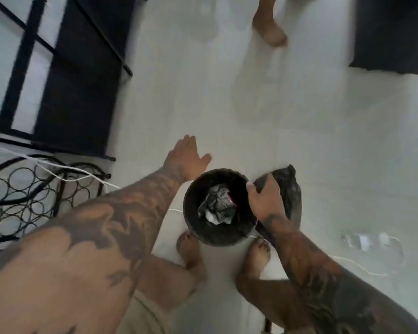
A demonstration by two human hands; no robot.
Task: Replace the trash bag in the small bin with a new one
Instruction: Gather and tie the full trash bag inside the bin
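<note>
The small bin [219,206] stands lower centre, just above the person's feet, between the hands — right hand [266,201] nearer, gripping a dark bag [288,189] at its rim; left hand [188,156] spread, holding nothing, beyond the rim's upper left.

One head-worn wide-angle view looks steeply down from standing height at the pale tiled floor [299,141]. It faces forward and down past both forearms, with the person's own bare feet [188,251] near the bottom centre. The small bin [203,235] sits just beyond the toes, seen almost straight into its mouth. Edges bend and blur.
</note>
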